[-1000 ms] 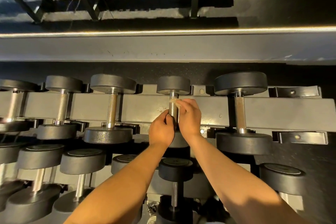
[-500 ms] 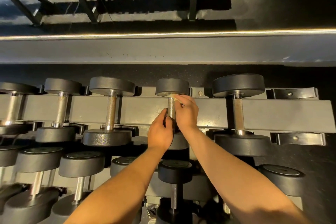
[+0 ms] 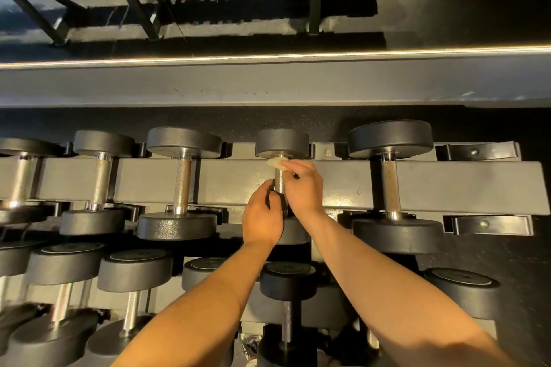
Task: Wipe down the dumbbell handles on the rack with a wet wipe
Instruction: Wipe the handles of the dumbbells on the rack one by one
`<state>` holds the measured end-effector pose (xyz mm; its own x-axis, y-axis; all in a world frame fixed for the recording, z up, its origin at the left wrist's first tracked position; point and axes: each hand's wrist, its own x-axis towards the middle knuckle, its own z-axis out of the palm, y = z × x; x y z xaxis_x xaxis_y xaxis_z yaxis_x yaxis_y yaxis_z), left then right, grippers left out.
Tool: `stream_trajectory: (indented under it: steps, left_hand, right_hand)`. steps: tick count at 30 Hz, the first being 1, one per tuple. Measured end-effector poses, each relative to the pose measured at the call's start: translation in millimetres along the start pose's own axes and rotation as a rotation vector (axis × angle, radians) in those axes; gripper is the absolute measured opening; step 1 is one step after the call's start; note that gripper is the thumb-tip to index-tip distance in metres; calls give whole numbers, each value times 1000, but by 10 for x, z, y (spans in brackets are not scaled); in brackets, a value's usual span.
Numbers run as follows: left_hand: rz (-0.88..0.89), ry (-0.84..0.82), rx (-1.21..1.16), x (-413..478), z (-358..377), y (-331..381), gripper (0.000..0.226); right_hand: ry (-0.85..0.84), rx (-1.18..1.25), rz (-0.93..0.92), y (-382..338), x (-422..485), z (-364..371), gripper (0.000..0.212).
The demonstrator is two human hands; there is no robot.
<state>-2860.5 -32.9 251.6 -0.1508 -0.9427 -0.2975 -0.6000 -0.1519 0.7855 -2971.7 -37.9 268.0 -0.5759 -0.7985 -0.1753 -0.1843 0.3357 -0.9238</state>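
- Head view: since a second ago the right hand has slid the wet wipe up the dumbbell handle, and it is now just under the far head.
- Right grip pinches the wet wipe against the dumbbell handle. The left hand clasps its near end.
- The long axis runs away from the person, across the rack. The return stroke likely comes toward the left hand.

On the top beam of the grey steel rack, the small black round-headed dumbbell, between a wider black dumbbell on its left and the largest black dumbbell on its right. Left hand round the near end of its handle; right hand just right, pinching the crumpled white wipe against the far end. Lower-tier black dumbbell nearer, between both forearms.
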Motion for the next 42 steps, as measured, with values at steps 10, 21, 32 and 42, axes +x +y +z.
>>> stream_trajectory:
  steps: [10,21,32,42]
  left_hand:
    - [31,-55,-51,-123,-70,29,40]
    - [29,-157,-49,-308,-149,-269,49]
    - [159,-149,-40,-156,-58,-166,40]
    - [197,-86,10,-172,-37,-206,50]
  right_hand:
    - [-121,-41,50,197,-428,-161,29]
    - [-184,-92,143,317,-534,-168,26]
    - [-71,-55,87,223,-303,-77,17]
    - [-21,122,122,41,-223,-140,15]
